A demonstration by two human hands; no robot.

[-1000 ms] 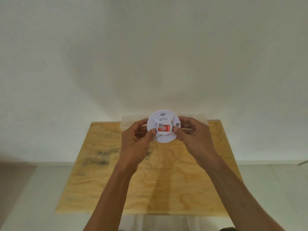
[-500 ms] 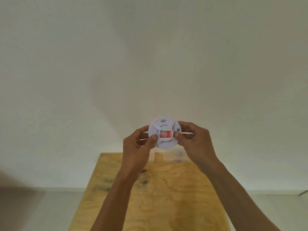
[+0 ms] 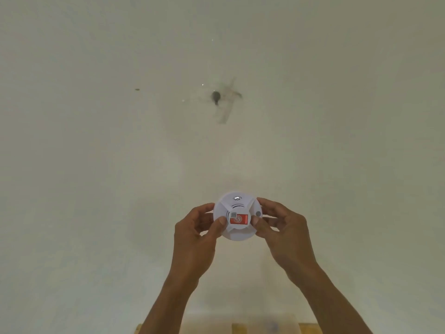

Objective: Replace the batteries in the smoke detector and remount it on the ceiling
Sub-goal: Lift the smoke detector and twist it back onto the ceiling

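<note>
Head view. White round smoke detector [image 3: 237, 219] held up at about 6 o'clock from frame centre, against a plain off-white ceiling [image 3: 96, 165]. Gripped at its rim from both sides: left hand [image 3: 196, 233] at the detector's 9 o'clock, right hand [image 3: 283, 231] at its 3 o'clock. Left thumb [image 3: 220, 224] pressed flat on the front face just left of the middle, the other left fingers curled round the rim and partly hidden behind the body. Right thumb [image 3: 255, 221] pressed on the face just right of the middle, right fingers wrapped over the rim at 2 to 3 o'clock. Both hands closed partway, clamped on the detector and nothing else. Front face turned toward the camera: red rectangular label [image 3: 238, 218] at the centre with a small grey square patch at its upper left, curved sound-wave marks [image 3: 237, 198] at the face's 12 o'clock, small grey round button [image 3: 258, 213] at the face's 3 o'clock beside the right thumb tip. Raised ribs running from the centre hub out to the rim. Bare forearms rising from 6 o'clock. On the ceiling at 12 o'clock from the detector, well apart from it: dark hole [image 3: 215, 95] with blurred grey streaks fanning to its right. Small dark speck [image 3: 137, 89] at 10 o'clock. Strips of plywood board [image 3: 310, 328] at the bottom edge, blurred.
</note>
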